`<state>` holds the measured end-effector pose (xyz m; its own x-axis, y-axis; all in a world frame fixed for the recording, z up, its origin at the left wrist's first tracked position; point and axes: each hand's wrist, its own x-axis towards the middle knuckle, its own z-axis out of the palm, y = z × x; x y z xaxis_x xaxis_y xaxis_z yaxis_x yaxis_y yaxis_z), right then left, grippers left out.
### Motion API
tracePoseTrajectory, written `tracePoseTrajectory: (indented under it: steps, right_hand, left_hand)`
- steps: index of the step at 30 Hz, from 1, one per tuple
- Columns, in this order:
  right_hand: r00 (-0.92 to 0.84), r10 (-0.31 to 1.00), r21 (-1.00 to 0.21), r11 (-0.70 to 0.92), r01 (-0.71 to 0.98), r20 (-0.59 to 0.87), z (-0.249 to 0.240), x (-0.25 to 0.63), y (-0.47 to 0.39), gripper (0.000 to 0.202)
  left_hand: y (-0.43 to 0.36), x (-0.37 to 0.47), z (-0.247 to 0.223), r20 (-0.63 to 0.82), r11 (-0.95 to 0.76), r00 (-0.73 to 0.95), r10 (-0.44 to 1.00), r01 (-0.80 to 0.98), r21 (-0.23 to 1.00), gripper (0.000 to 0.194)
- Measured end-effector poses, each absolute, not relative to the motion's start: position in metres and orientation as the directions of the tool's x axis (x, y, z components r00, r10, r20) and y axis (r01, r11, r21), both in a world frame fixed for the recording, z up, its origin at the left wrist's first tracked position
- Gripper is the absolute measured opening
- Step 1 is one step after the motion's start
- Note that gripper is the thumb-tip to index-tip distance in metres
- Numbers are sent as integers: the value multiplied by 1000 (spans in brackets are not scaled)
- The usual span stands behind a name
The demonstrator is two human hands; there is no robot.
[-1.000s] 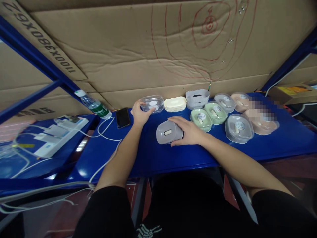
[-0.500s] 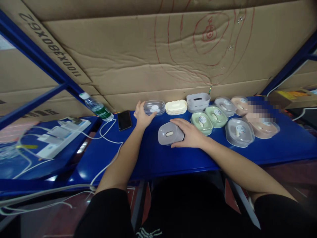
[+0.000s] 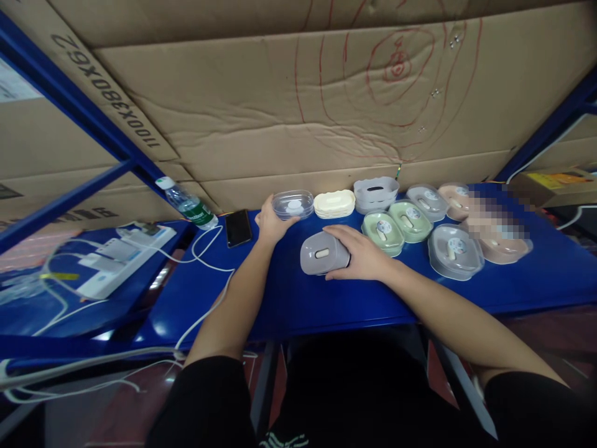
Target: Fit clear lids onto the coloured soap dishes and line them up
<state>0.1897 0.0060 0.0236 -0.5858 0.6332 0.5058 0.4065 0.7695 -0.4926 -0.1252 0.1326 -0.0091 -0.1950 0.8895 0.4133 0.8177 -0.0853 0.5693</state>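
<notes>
My right hand [image 3: 361, 254] is closed around a grey soap box [image 3: 319, 254], tilted so that its face with a pale oval piece in a slot shows. The box is over the middle of the blue table. Farther back, my left hand [image 3: 273, 223] grips the left end of a clear plastic lid [image 3: 303, 200], thumb at the front; its other fingertips are partly hidden. The lid seems to lie on a stack, with a white round spot showing through. Cream trays [image 3: 334, 204] stand stacked just right of it, followed by grey slotted trays [image 3: 375, 193].
Green lidded boxes [image 3: 383, 234], grey lidded boxes [image 3: 456, 251] and pink lidded boxes [image 3: 506, 246] stand at the right. A phone [image 3: 238, 228], a water bottle [image 3: 191, 208], white cables and a power strip [image 3: 124, 264] lie left. Cardboard [image 3: 242, 112] backs the blue table [image 3: 298, 311].
The fingers of my left hand have settled closer around the end of the clear lid. My right hand keeps the grey soap box in nearly the same place. The view has shifted slightly.
</notes>
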Motion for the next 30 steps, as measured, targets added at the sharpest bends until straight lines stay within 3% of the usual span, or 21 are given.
tracePoseTrajectory:
  steps: [11,18,20,23,25,27,30]
  right_hand:
    - [-601,590,-459,804,378,539,24,191,7,114]
    - [-544,614,-460,789,407,573,21,189,7,121]
    - [-495,618,-451,786,424,611,21,188,7,123]
    - [-409,627,-444,769,460,663,21,189,9,126]
    - [-344,654,-471,738,482,673,22,191,10,131]
    - [-285,698,-530,697,483,657,23,192,10,140]
    - [-246,737,-598,662,451,630,24,193,9,159]
  left_hand:
    - [127,-119,-6,431,-75,-199,880,837,542,115]
    - [127,-119,-6,388,-64,-192,901,826,559,133]
    - [126,-119,-4,447,-72,-236,863,817,572,139]
    - [118,-114,5,626,-226,-240,742,789,571,129]
    - [109,-104,13,723,-449,-93,685,727,519,129]
    - [95,-87,22,745,-673,152,649,570,471,147]
    - [72,-62,32,611,-784,503,611,278,555,149]
